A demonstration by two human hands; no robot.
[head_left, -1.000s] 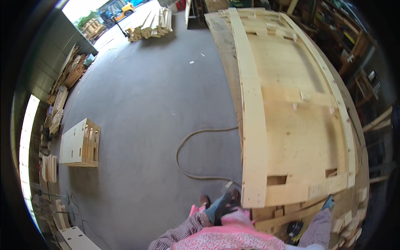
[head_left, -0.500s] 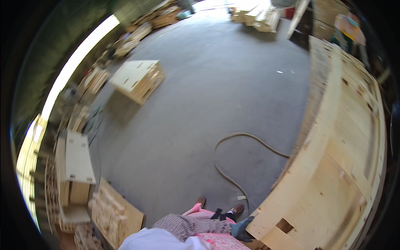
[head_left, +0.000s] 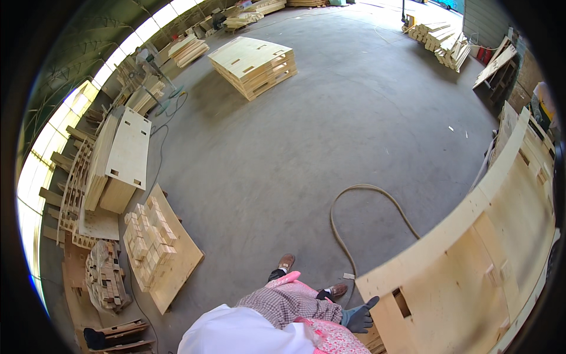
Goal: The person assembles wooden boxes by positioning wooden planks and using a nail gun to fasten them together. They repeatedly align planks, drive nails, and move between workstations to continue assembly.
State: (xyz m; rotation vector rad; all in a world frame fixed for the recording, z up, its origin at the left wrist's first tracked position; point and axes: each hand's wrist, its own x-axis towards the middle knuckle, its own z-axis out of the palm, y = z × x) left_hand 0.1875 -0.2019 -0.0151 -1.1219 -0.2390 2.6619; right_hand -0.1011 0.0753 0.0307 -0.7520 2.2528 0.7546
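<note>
Just beside the near corner of the wooden panel [head_left: 466, 259], see the gloved left hand [head_left: 356, 320] with grip apart — cannot tell whether touching. Find the panel lying at right, above the floor [head_left: 283, 177] — presumably raised for easy reach. Cannot see the right hand.
</note>
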